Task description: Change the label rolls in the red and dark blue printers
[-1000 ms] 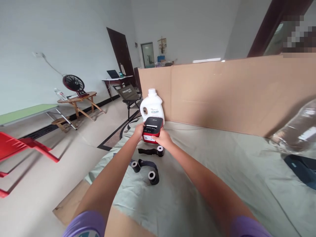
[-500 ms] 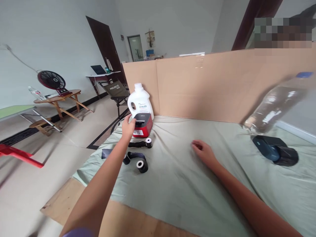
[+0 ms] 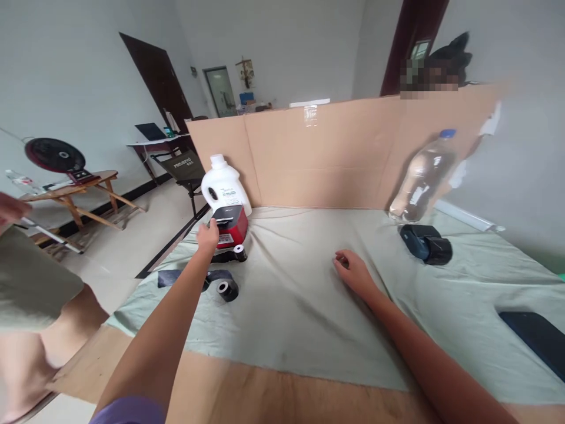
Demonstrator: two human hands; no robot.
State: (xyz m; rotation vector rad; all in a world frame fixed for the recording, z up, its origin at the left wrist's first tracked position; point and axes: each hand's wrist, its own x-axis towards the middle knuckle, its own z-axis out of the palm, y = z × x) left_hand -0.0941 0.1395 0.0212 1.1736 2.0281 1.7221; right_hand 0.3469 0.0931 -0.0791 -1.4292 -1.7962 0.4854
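My left hand [image 3: 206,237] reaches forward to a red box-shaped device [image 3: 238,225] with a black, slotted top, like a small label printer. Its thumb lies at the device's near left corner; the other fingers are mostly hidden. Behind the device stands a white jug [image 3: 227,185] with a handle. Closer to me lie a black roll with a white core [image 3: 239,253], another black roll [image 3: 227,290] and a strip of dark ribbon [image 3: 168,278]. My right hand [image 3: 353,271] rests on the cloth, fingers loosely curled, with nothing seen in it.
A cardboard panel [image 3: 318,159] borders the cloth [image 3: 300,335] at the back. On the right are a clear bottle with a blue cap [image 3: 424,176], a dark object with a black roll [image 3: 428,244] and a dark flat phone-like slab [image 3: 536,338]. A person [image 3: 35,282] stands at left.
The view has swung right, so the scene sits further left. A person has come into view at the left edge. My left hand stays at the red device, and my right hand still rests on the cloth.
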